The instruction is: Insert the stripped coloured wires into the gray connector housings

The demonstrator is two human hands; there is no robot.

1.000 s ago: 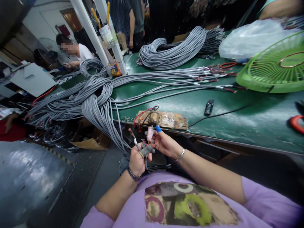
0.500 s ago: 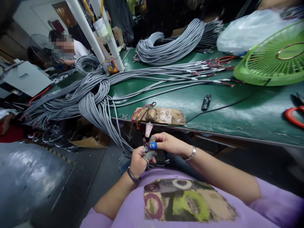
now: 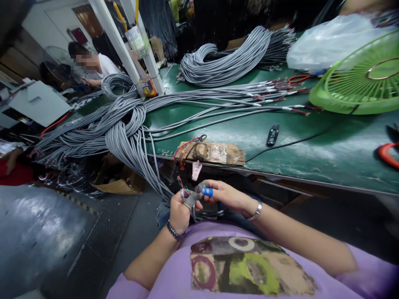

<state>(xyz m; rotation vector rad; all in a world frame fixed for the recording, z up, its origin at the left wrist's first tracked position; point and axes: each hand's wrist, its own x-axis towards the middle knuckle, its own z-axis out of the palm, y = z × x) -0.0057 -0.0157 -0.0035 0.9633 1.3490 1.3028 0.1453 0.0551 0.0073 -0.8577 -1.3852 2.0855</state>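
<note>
My left hand (image 3: 181, 211) is closed around the end of a grey cable, its thumb in a grey finger cover. Thin coloured wires (image 3: 186, 192) fan out of the cable end above that hand. My right hand (image 3: 220, 194), with blue tape on one finger and a grey cover on another, pinches at the wires beside my left thumb. Its fingertips are partly hidden. Just beyond both hands, a pale pink tapered piece (image 3: 196, 170) hangs at the bench edge below a wooden block (image 3: 218, 153) with red and black leads.
Grey cables (image 3: 127, 137) drape over the green bench (image 3: 299, 153) and down its front edge. Small black snips (image 3: 272, 135), a green fan (image 3: 358, 79), a plastic bag (image 3: 330, 41) and red-handled scissors (image 3: 389, 154) lie rightward. A person (image 3: 102, 64) sits at the far left.
Both hands have come down slightly, away from the pink piece. The coloured wires now show, spread to the left above my left hand. My right hand has shifted a little right.
</note>
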